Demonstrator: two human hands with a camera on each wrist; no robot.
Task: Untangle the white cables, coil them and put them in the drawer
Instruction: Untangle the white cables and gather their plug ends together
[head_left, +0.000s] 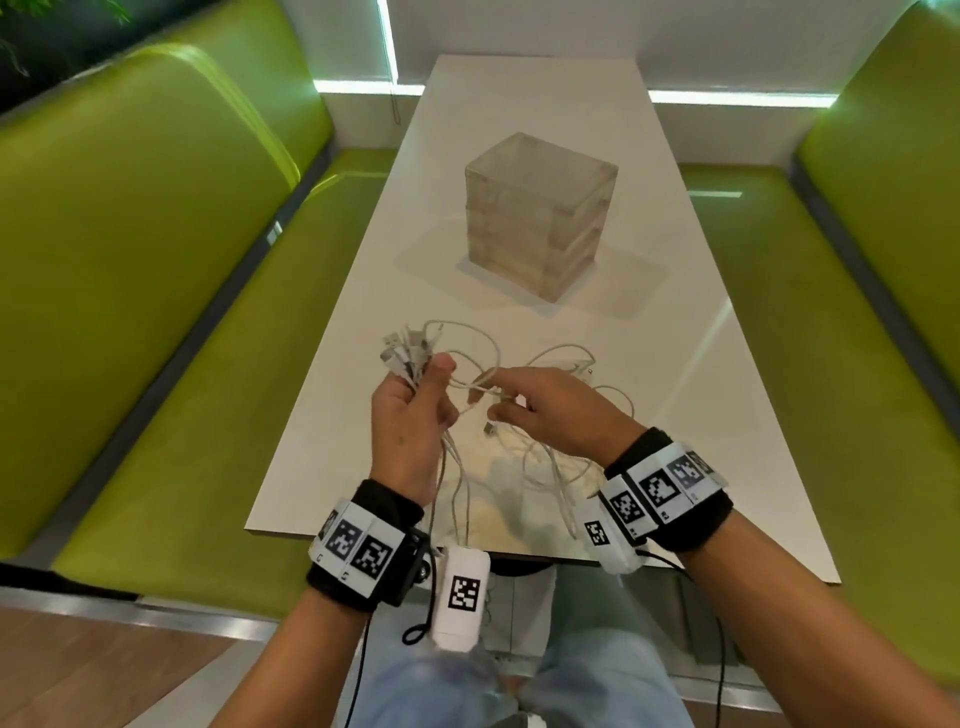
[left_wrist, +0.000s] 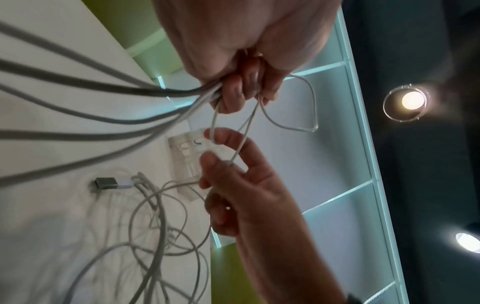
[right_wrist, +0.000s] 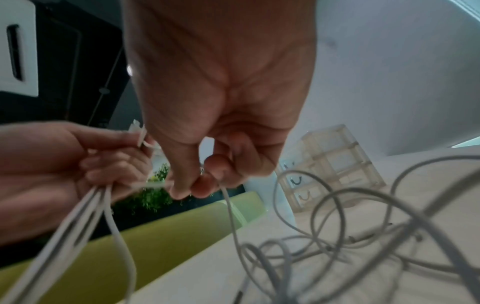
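Several white cables (head_left: 550, 457) lie tangled on the near part of the white table (head_left: 675, 374). My left hand (head_left: 415, 410) is raised above the table and grips a bundle of the cables' plug ends (head_left: 402, 353), with the cords hanging down from the fist (left_wrist: 241, 90). My right hand (head_left: 540, 405) pinches a single cable (right_wrist: 231, 211) between thumb and fingers, just right of the left hand. A translucent drawer unit (head_left: 540, 223) stands further back on the table, all drawers closed. A USB plug (left_wrist: 109, 183) lies on the tabletop among the loose loops (right_wrist: 337, 226).
Green upholstered benches (head_left: 130, 260) flank the table on both sides (head_left: 857, 260). The table's near edge (head_left: 467, 545) is just below my wrists. A white device (head_left: 460, 597) hangs from my left wrist strap.
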